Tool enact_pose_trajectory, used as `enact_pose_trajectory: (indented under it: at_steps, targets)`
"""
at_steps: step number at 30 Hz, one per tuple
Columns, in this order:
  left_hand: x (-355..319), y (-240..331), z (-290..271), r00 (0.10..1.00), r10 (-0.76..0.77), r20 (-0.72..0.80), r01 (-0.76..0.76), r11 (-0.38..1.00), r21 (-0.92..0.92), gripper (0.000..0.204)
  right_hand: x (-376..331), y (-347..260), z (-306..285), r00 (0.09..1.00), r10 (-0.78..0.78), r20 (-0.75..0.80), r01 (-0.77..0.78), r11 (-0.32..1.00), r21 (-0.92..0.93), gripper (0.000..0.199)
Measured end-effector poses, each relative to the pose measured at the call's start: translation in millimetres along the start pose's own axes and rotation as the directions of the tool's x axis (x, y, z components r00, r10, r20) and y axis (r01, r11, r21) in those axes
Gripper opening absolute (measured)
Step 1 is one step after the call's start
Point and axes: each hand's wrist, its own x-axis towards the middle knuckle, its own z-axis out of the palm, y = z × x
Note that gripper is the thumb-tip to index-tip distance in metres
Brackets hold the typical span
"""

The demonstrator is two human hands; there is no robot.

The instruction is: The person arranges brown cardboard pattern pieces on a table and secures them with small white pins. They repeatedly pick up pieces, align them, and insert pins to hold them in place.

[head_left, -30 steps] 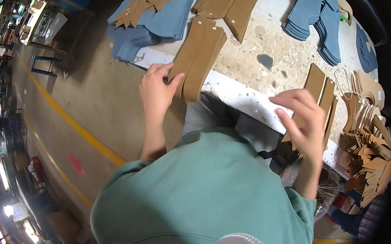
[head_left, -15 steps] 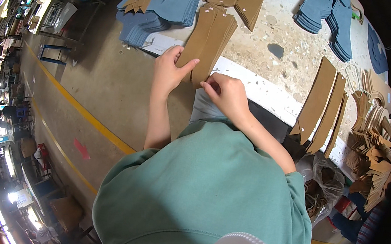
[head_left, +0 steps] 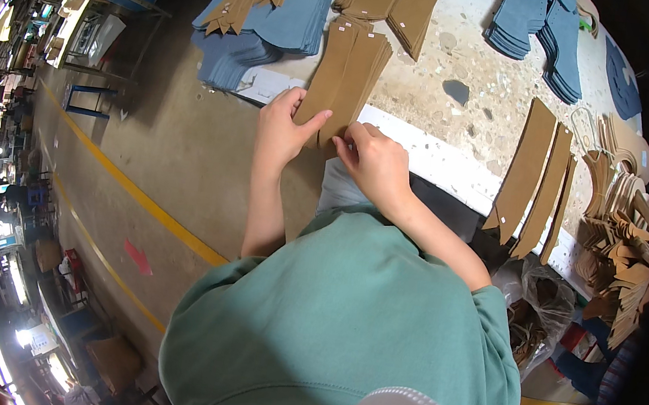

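Observation:
Brown leather-like cut pieces [head_left: 339, 76] lie in a long stack over the table's near edge, their near ends between my two hands. My left hand [head_left: 283, 130] grips the stack's left edge, thumb on top and fingers partly hidden beside it. At the near right corner, my right hand [head_left: 377, 163] has its fingers closed in a pinch against the pieces. Its fingertips are partly hidden, so how many pieces they hold I cannot tell. Small white labels mark the stack's far end.
Blue cut pieces [head_left: 302, 12] are piled at the far left, more brown ones [head_left: 411, 8] beyond my stack. Brown strips [head_left: 524, 169] overhang the edge at right, beside a heap of tan pieces [head_left: 623, 252]. A plastic bag [head_left: 541, 307] stands below. Yellow floor lines [head_left: 149, 198] run at left.
The upper brown pieces have slid slightly toward me, with both hands staying on them. My left thumb has shifted a little nearer. The whole view has tilted slightly.

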Motion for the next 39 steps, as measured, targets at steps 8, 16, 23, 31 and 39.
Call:
enact_pose_trajectory:
  at_steps: [8, 16, 23, 31, 39]
  targets:
    - [-2.8, -3.2, -1.6, 0.996, -0.002, -0.089, -0.015, 0.983, -0.184, 0.018, 13.2, 2.4, -13.0, 0.999, -0.012, -0.03, 0.02, 0.961, 0.276, 0.012]
    - [0.7, -4.5, -36.1, 0.998, -0.044, -0.039, -0.001, 0.66, -0.751, 0.014, 22.6, 22.6, -46.5, 0.998, -0.03, -0.062, 0.057, 0.87, 0.49, 0.015]
    - [-7.8, 25.7, -74.6, 0.993, 0.114, 0.038, -0.025, 0.507, -0.862, 0.029, -9.6, 31.7, -126.8, 0.992, 0.065, 0.108, -0.126, 0.411, 0.903, 0.026]
    - [24.2, 94.7, 12.7, 0.92, 0.201, 0.337, 0.184, 0.538, -0.823, 0.034, -30.8, 69.5, -196.6, 0.962, 0.272, 0.022, -0.138, 0.415, 0.899, 0.038]
    - [21.5, 134.4, 115.3, 0.813, 0.315, 0.49, 0.3, 0.494, -0.816, 0.047, -68.3, 88.2, -194.7, 0.87, 0.461, -0.175, -0.195, 0.647, 0.737, 0.038]
